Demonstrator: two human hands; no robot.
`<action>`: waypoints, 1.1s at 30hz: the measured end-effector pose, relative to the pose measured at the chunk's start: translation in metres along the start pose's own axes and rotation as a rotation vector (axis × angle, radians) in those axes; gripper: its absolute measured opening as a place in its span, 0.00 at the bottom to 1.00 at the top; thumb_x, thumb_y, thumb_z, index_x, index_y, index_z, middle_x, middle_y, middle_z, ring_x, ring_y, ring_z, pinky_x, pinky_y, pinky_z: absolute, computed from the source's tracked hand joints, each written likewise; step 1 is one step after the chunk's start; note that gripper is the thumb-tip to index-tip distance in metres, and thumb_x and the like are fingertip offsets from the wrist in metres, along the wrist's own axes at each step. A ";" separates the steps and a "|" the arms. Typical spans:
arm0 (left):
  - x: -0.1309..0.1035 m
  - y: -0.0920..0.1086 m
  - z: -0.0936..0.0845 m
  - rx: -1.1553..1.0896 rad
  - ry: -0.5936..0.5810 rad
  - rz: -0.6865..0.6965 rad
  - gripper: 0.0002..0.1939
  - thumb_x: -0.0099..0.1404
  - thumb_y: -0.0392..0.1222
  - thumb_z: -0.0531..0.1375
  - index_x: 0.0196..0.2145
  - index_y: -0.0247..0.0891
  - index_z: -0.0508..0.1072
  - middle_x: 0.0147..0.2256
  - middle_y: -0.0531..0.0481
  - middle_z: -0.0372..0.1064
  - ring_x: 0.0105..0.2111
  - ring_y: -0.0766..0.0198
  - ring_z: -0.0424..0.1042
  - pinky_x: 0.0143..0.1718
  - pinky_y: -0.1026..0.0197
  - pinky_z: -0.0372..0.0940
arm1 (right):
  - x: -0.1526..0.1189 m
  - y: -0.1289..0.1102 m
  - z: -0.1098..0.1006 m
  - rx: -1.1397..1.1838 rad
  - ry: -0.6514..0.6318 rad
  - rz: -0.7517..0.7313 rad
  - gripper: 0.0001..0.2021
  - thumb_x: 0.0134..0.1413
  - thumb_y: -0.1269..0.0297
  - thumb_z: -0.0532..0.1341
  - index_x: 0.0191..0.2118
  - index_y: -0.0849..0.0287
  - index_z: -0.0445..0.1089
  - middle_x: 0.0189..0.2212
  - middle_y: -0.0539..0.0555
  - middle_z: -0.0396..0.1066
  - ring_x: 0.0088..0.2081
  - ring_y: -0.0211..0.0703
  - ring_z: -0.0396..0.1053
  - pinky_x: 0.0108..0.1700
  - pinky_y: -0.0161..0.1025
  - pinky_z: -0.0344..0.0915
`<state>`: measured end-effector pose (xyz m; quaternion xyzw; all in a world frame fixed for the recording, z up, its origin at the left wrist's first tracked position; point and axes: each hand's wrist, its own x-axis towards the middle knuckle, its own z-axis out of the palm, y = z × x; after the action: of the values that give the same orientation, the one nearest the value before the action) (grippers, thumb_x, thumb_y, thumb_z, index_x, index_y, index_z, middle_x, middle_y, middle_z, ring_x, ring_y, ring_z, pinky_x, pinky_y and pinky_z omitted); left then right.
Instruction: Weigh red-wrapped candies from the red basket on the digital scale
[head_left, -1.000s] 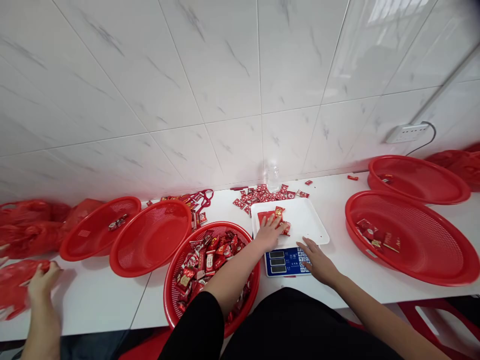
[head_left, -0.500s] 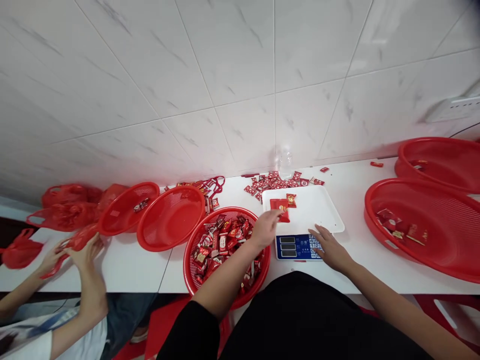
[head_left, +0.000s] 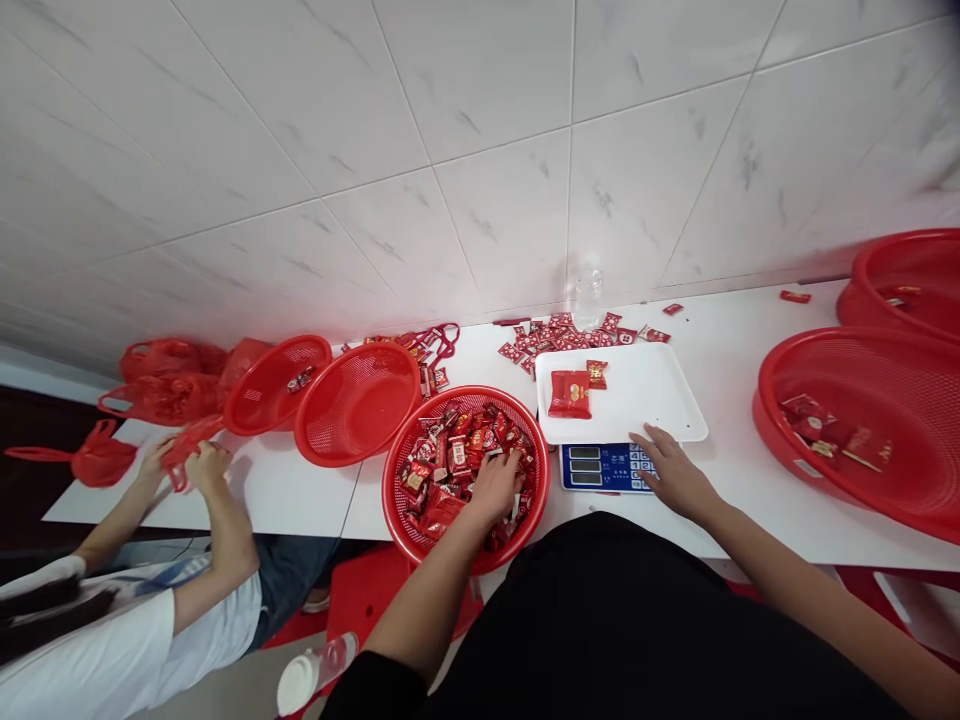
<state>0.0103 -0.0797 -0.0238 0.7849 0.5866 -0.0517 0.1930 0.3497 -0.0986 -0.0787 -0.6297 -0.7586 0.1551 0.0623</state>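
My left hand [head_left: 495, 487] is down among the wrapped candies [head_left: 459, 455] in a round red basket [head_left: 391, 500]. Its fingers are apart over the candies, their tips partly hidden. My right hand [head_left: 673, 477] rests open by the keypad of a blue digital scale [head_left: 600, 467], fingers spread and touching the edge of its white tray [head_left: 645, 395]. On that tray lie a larger red packet [head_left: 570, 394] and a small red-and-gold candy [head_left: 597, 374], side by side.
Small red packets [head_left: 559, 333] lie behind the tray, near a clear plastic bottle [head_left: 589, 296]. Red baskets stand left [head_left: 360, 405] and right [head_left: 780, 440]. A co-worker's hands [head_left: 206, 465] handle a red bag at left. A lidded cup [head_left: 315, 672] stands below.
My left hand has left the red packet on the tray and moved down-left into the candy basket. My right hand stays by the scale. The camera view has shifted.
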 end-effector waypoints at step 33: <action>0.040 -0.002 0.013 -0.601 0.261 -0.242 0.03 0.56 0.39 0.56 0.26 0.38 0.67 0.26 0.54 0.68 0.28 0.65 0.67 0.33 0.64 0.60 | 0.000 0.000 0.010 0.036 0.050 -0.038 0.26 0.57 0.61 0.49 0.62 0.51 0.48 0.64 0.54 0.43 0.64 0.52 0.43 0.57 0.52 0.59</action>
<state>0.0230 -0.0482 -0.0488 0.6176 0.6841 0.2018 0.3315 0.3464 -0.1000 -0.0885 -0.6178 -0.7657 0.1515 0.0954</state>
